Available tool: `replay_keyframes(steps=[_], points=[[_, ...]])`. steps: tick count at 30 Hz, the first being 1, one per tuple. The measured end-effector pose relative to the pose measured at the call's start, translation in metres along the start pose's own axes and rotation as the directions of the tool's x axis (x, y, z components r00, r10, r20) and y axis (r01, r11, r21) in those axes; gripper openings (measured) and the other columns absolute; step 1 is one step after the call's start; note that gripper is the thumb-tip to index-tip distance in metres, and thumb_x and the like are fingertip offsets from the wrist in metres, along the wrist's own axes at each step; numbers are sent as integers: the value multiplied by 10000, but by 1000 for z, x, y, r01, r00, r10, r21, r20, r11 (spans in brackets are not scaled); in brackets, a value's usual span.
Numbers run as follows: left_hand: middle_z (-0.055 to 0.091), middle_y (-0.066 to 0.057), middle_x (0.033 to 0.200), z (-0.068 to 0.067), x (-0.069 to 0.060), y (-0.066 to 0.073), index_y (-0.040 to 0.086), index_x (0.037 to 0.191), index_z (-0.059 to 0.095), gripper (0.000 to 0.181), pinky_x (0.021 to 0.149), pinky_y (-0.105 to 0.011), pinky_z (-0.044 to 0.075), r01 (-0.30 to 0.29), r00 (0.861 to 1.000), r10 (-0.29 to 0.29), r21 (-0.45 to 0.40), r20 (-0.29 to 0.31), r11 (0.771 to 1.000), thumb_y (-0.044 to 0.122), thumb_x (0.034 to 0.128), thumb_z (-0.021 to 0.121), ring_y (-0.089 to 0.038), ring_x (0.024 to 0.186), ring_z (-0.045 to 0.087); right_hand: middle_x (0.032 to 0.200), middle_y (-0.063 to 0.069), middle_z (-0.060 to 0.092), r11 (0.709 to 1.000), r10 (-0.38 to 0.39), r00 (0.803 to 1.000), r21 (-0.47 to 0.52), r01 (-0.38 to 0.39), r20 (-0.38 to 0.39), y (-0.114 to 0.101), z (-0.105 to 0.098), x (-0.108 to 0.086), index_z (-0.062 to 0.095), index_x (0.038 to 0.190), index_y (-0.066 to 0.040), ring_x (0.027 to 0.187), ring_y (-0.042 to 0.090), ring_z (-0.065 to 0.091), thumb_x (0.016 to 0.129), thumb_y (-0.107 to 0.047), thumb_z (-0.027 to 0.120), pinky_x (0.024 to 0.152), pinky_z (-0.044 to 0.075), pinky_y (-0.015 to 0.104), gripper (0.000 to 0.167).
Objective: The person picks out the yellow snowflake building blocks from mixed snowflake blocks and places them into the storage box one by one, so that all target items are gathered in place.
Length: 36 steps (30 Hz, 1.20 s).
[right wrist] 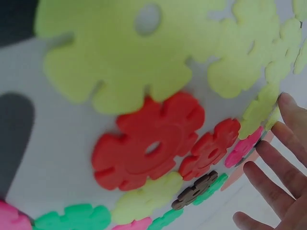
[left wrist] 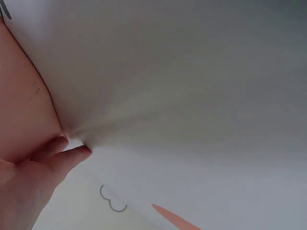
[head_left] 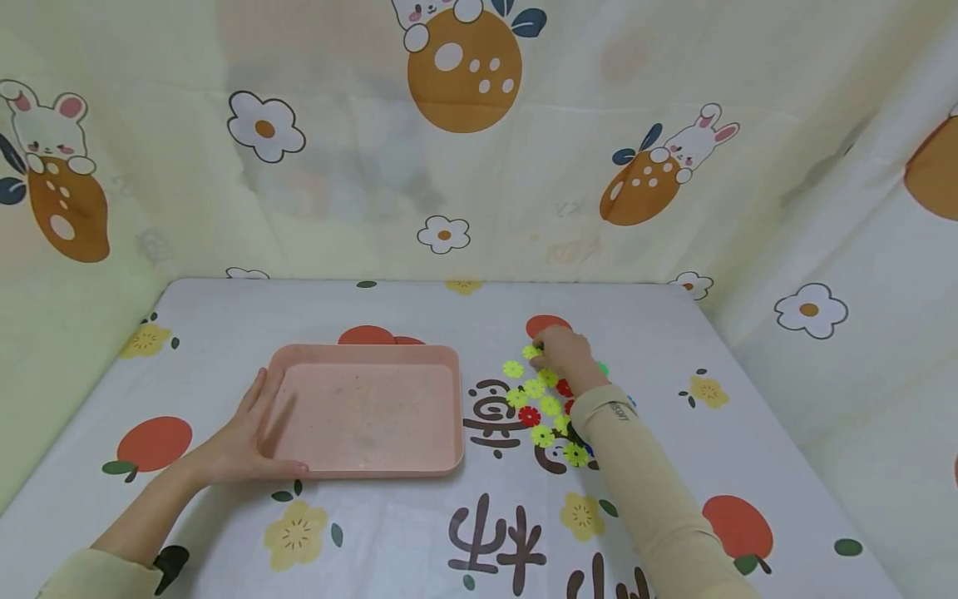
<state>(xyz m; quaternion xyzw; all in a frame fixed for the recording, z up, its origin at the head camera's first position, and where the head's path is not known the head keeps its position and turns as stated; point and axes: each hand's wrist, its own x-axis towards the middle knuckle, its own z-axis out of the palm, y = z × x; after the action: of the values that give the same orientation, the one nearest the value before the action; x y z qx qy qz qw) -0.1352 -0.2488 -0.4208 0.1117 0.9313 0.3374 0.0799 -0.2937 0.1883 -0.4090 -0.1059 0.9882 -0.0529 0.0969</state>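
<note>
Subject: small flower-shaped pieces [head_left: 550, 405], loosely clustered on the right part of the desk [head_left: 486, 316], just to the right of the pink tray [head_left: 367, 416]. Yellow-green predominates. My right wrist view also records two red pieces, the nearer red piece [right wrist: 148, 146] in fair focus, with a dark brown piece [right wrist: 194, 190], green pieces including one green piece [right wrist: 74, 218], and several pink ones. Each clear example is thin, with rounded lobes parted by narrow slots and a hole at the centre; the nearer red one has a ring on its face. Some overlap; the closest yellow ones are blurred.

My right hand [head_left: 569, 356] is at the far side of the cluster. Three fingers are extended and spread; thumb and forefinger meet the yellow pieces, and I cannot tell whether they have hold of one.

My left hand [head_left: 250, 445] is spread around the tray's near left corner, fingers straight against the left side, thumb along the near edge. The tray is shallow and round-cornered, its floor marked by small specks.

Markings: brown strokes resembling characters [head_left: 497, 541] are printed on the desk's cover; I cannot read them with certainty. Dark lettering [head_left: 619, 410] on my right sleeve [head_left: 659, 491] is too small to read.
</note>
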Motion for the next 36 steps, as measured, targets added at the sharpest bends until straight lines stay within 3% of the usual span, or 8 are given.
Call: replay_keyframes(steps=[7, 12, 19, 24, 29, 36], points=[[-157, -210, 1484, 1, 1, -1, 159, 1463, -101, 1267, 888, -707, 262, -8, 1000, 8, 11, -4, 1000, 476, 622, 793, -485, 1311, 23, 1091, 89, 635, 1000, 2, 1000, -3, -2, -9, -1, 0, 0, 641, 1108, -44, 962, 266, 573, 818, -272, 694, 818, 472, 477, 373], [-151, -220, 1481, 2, 1, 1, 143, 1463, -92, 1262, 874, -711, 271, -14, 1000, 15, 22, -9, 1000, 462, 624, 795, -494, 1308, 28, 1073, 85, 637, 1000, 10, 1000, 11, -10, 5, -1, -2, -3, 647, 1082, -44, 954, 256, 573, 813, -283, 698, 828, 465, 480, 363], [-152, -219, 1480, 3, 1, 1, 134, 1463, -89, 1262, 873, -707, 276, -9, 1000, 9, 32, -9, 999, 460, 623, 795, -492, 1307, 31, 982, 90, 626, 998, -1, 1000, 70, 0, 10, 2, -6, -7, 617, 1041, -21, 811, 225, 546, 809, -270, 704, 761, 490, 391, 352], [-157, -216, 1480, 3, 1, 1, 117, 1462, -85, 1265, 874, -705, 277, -11, 1000, 12, 33, -12, 999, 458, 622, 797, -488, 1310, 25, 989, 101, 613, 993, -17, 1000, 117, 16, 11, 3, -9, -10, 605, 1057, -10, 834, 230, 544, 809, -260, 706, 785, 485, 384, 367], [-156, -221, 1480, 2, 1, 2, 116, 1462, -85, 1264, 872, -708, 276, -16, 1000, 16, 35, -9, 999, 456, 623, 797, -485, 1314, 15, 1008, 107, 622, 989, -59, 998, 133, 58, 1, -2, -15, -14, 619, 1071, -9, 871, 238, 553, 797, -254, 717, 823, 480, 386, 381], [-154, -228, 1477, 2, 0, 4, 115, 1460, -90, 1270, 869, -707, 278, -15, 1000, 16, 43, -6, 999, 458, 619, 797, -486, 1313, 10, 936, 96, 639, 974, -186, 980, 121, 193, -69, -17, -28, -23, 648, 996, -8, 859, 230, 577, 762, -215, 746, 808, 485, 382, 327]])
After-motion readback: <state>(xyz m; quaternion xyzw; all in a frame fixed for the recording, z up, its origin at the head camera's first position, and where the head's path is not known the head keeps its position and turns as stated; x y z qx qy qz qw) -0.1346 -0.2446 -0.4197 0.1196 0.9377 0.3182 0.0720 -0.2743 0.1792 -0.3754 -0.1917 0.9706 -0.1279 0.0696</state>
